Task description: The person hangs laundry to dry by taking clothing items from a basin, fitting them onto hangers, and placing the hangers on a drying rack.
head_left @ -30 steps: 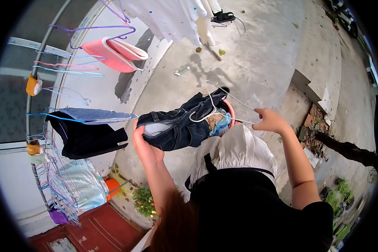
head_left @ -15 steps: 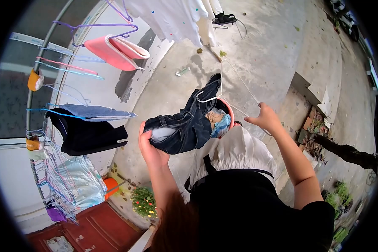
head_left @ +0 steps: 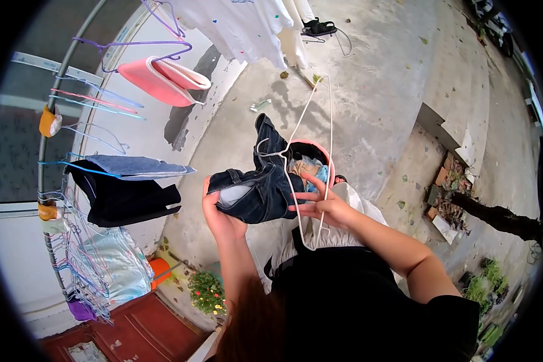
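My left hand (head_left: pixel 222 218) is closed on the waist end of a pair of dark blue jeans (head_left: pixel 256 190), whose pale lining shows at the opening. A white wire hanger (head_left: pixel 331 130) stands in front of the jeans, its hook (head_left: pixel 263 145) against the upper denim. Spread fingers of my right hand (head_left: pixel 327 208) reach toward the jeans at the hanger's frame, and the tips appear to touch the cloth. Behind the jeans, a pink-rimmed bucket (head_left: pixel 330 155) holds beige and blue cloth (head_left: pixel 310 171).
At left a metal rack (head_left: pixel 44 142) carries many hangers, a pink folded cloth (head_left: pixel 156 81), a black garment (head_left: pixel 123 196) and a blue-grey one (head_left: pixel 135 166). A white shirt (head_left: pixel 235 27) hangs ahead. A flowering plant (head_left: pixel 206 291) and an orange bucket (head_left: pixel 160 271) stand lower left.
My right hand has moved left from the hanger's far side to the jeans, its fingers spreading. The hanger has swung round toward my body. The jeans' upper part has shifted left.
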Demonstrator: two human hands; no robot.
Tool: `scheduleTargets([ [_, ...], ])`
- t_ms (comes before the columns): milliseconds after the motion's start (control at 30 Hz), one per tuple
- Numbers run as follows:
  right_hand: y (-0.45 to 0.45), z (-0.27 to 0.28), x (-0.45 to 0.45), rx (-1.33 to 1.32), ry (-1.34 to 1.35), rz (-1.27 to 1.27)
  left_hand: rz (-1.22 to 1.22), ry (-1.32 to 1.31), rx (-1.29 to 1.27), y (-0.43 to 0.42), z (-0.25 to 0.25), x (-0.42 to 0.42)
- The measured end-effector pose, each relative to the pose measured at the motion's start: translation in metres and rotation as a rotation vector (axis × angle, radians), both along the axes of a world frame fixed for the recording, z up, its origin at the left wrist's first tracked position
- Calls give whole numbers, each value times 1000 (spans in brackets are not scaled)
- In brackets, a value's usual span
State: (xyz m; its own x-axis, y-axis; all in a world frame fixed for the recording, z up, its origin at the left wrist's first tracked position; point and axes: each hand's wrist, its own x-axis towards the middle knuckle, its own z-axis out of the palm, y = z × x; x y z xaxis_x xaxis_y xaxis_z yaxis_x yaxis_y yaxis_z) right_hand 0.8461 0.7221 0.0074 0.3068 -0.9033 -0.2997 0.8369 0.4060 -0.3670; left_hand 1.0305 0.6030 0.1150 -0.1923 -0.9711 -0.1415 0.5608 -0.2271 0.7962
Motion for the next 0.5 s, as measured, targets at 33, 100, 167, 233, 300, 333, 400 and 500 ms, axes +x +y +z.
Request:
scheduleTargets([
  [33,-4,-1,2,-14,17,-1,-11,-4,-5,1,0,-1],
  [100,-11,-6,6,-39,48,-1,-31,-14,-10,3,1,-1],
  [167,-16,-10,13,2,96,1,-58,-7,-17,6,0,0],
  [233,-19,-10,21,66,133,10,-101,-12,-35,9,-1,1],
  [300,-27,-21,29,53,390,90,-202,39,-53,14,-1,2],
  [333,-32,-32,35,45,518,129,-253,65,-61,17,-2,2],
  [400,-41,-54,46,-102,893,13,-262,12,-56,27,8,-8],
  [500,-57,-50,39,-133,1120,-188,-356,-158,-120,32,17,-6],
])
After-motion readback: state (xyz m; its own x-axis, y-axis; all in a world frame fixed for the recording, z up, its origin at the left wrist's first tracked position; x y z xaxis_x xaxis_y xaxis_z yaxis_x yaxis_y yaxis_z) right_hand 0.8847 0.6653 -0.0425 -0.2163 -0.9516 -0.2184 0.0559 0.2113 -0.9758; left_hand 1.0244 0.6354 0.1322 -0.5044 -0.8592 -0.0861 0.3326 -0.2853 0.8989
